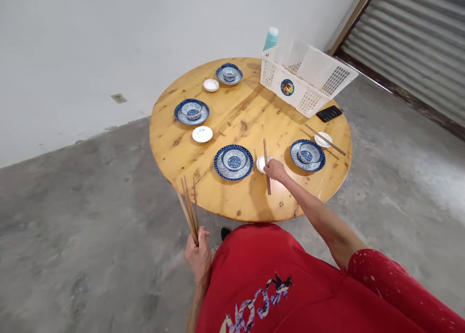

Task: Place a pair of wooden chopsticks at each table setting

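My right hand [275, 170] reaches over the round wooden table [254, 202] and is closed on a pair of brown chopsticks [266, 158] that lies across a small white dish [260, 164]. To its left stands a blue patterned plate with a bowl [233, 161], to its right another such plate with a bowl [307, 154]. My left hand [198, 255] hangs below the table's near edge, closed on a bundle of several chopsticks [189, 207] that point upward.
Two more blue plates with bowls [192, 111] [229, 73] and white dishes [202, 134] [211, 85] sit on the far side. A chopstick pair [325, 139] lies over a white dish at right. A white plastic basket [305, 78], a teal bottle [271, 38] and a black phone [329, 113] stand at the back right.
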`<state>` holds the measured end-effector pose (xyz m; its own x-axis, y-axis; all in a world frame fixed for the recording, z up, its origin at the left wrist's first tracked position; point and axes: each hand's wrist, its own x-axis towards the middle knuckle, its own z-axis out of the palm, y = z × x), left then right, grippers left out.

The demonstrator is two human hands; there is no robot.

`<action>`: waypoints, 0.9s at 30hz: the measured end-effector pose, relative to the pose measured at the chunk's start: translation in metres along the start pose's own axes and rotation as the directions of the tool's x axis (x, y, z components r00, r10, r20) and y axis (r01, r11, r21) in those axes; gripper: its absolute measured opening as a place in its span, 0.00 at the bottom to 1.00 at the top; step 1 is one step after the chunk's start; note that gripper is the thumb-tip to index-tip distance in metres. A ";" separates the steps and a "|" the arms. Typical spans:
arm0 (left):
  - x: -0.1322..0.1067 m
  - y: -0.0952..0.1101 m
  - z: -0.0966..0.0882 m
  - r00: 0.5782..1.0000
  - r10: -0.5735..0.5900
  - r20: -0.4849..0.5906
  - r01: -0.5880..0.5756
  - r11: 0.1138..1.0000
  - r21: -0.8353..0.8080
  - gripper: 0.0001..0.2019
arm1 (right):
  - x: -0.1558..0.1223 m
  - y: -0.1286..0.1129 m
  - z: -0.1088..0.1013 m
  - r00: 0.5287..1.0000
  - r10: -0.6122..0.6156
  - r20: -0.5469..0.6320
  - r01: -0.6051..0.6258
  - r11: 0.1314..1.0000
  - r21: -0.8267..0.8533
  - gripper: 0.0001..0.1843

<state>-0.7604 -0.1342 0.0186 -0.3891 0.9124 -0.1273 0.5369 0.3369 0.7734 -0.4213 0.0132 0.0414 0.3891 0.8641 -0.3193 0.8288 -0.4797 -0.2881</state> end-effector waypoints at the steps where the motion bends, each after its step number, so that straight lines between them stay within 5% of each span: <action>1: -0.002 -0.002 -0.001 1.000 -0.021 -0.022 0.021 1.000 0.002 0.18 | 0.002 0.001 0.001 1.000 -0.003 0.012 0.004 1.000 -0.025 0.10; 27: -0.002 0.007 0.011 0.998 -0.036 -0.045 0.036 0.999 -0.004 0.19 | 0.020 0.015 0.007 1.000 -0.013 0.005 0.014 0.985 -0.174 0.19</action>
<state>-0.7478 -0.1312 0.0170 -0.4419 0.8880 -0.1272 0.5192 0.3688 0.7710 -0.4040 0.0221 0.0245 0.3759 0.8697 -0.3199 0.8915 -0.4336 -0.1312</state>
